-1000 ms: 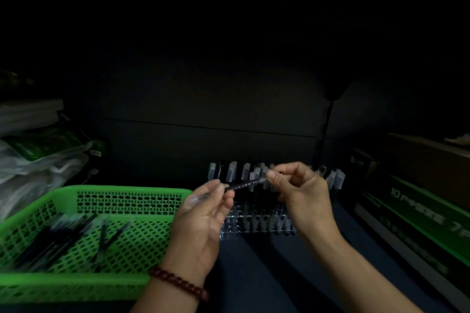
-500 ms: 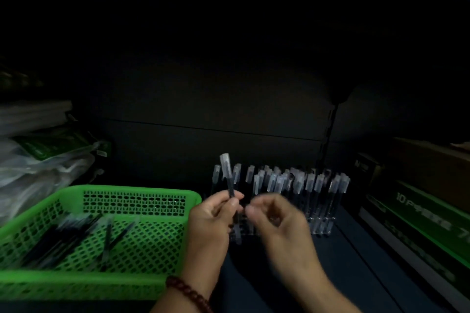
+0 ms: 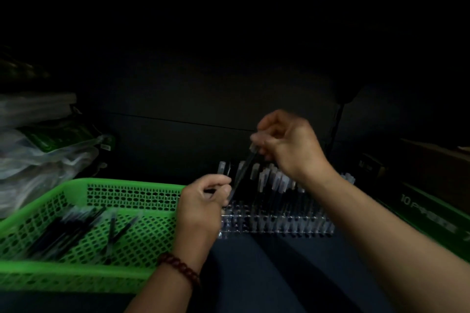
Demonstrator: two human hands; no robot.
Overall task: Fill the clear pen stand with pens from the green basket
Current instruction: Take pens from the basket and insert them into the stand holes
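Observation:
A clear pen stand sits on the dark shelf, with several capped pens standing upright in it. My right hand pinches the capped top of a tilted pen above the stand's left part. Its lower end lies by the fingertips of my left hand, which is curled at the stand's left end; whether it grips the pen is unclear. To the left stands the green basket with several dark pens lying in it.
Crumpled plastic bags and green packets are piled at the back left. Green and dark boxes stand at the right. A dark back wall rises behind the stand. A bead bracelet circles my left wrist.
The pen went from my left hand's upright hold to my right hand's pinch at its cap. My right hand rose above the stand; the left stayed by the pen's lower end.

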